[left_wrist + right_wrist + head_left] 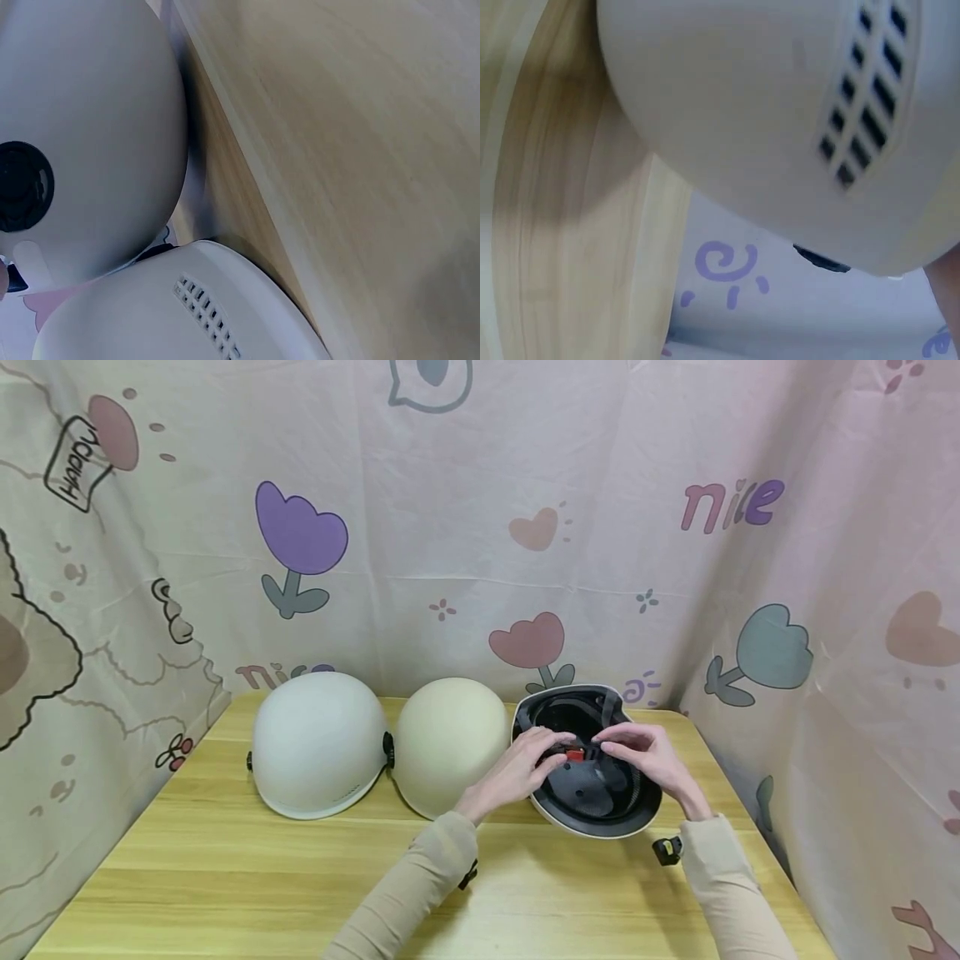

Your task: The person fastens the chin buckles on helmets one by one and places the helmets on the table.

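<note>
An upturned helmet (592, 822) lies at the right of the row, its black padded inside facing up. Across its opening runs a dark chin strap with a red buckle (575, 755). My left hand (517, 768) pinches the buckle end of the strap from the left. From the right, my right hand (651, 758) pinches the strap beside the buckle, thumb and fingertips close together. The fingertips partly cover the strap. In the right wrist view, the helmet's pale shell (727, 112) shows slotted vents; the hand's fingers are outside that view.
A white helmet (318, 743) and a cream helmet (450, 743) stand dome up to the left, side by side. All sit on a wooden table (247, 877) before a printed curtain (420, 527). The left wrist view shows a helmet shell with a round black fitting (24, 186).
</note>
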`<state>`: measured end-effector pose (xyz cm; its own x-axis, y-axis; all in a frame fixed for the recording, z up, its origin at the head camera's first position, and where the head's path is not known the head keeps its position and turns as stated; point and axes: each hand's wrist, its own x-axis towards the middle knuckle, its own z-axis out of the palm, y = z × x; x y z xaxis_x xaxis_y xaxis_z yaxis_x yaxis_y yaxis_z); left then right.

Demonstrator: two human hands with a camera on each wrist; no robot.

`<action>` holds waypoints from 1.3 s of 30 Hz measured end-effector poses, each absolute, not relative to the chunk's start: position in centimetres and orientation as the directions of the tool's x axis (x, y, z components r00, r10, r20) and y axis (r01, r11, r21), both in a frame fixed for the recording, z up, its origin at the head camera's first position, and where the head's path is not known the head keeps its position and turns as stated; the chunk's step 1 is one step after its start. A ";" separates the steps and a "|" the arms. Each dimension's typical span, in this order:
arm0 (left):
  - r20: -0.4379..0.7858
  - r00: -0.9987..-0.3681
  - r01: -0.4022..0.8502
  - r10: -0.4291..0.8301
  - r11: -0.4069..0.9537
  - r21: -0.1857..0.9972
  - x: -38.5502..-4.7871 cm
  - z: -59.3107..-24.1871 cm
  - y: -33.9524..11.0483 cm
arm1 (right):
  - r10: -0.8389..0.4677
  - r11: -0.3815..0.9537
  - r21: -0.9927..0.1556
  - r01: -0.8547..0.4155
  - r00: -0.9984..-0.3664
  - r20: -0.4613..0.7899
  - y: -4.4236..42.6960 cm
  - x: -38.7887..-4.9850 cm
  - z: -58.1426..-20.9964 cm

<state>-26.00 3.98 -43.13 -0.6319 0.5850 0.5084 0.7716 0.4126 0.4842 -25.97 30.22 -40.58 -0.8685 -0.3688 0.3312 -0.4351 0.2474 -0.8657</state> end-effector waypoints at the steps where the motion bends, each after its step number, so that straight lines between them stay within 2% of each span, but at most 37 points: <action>1: 0.533 -0.619 0.783 0.577 0.397 0.479 -26.1 -43.2 4.0 | -0.350 0.243 -0.861 -0.447 -0.868 0.352 30.3 -26.0 -40.6; 7: 0.617 -0.595 0.803 0.515 0.351 0.481 -26.3 -43.7 3.7 | -0.197 0.207 -0.824 -0.527 -0.847 0.493 30.7 -26.1 -40.9; 10: 0.611 -0.620 0.784 0.492 0.347 0.515 -26.2 -43.9 3.3 | -0.118 0.236 -0.803 -0.547 -0.837 0.535 30.8 -26.1 -40.9; 14: 0.583 -0.665 0.744 0.467 0.343 0.574 -26.1 -44.0 2.9 | -0.075 0.317 -0.788 -0.527 -0.842 0.534 30.9 -25.9 -40.8; 24: 0.483 -0.750 0.647 0.451 0.351 0.677 -25.8 -44.4 2.2 | -0.098 0.496 -0.744 -0.448 -0.880 0.464 29.8 -23.4 -38.3; 39: 0.374 -0.829 0.528 0.415 0.361 0.769 -25.5 -44.5 1.7 | -0.166 0.489 -0.731 -0.476 -0.874 0.457 32.4 -25.3 -41.8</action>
<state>-25.49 1.73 -44.47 -0.8291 0.4152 0.3743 0.5279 0.3612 0.7687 -25.32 32.36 -41.80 -0.8736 -0.1657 0.4575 -0.4757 0.4887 -0.7314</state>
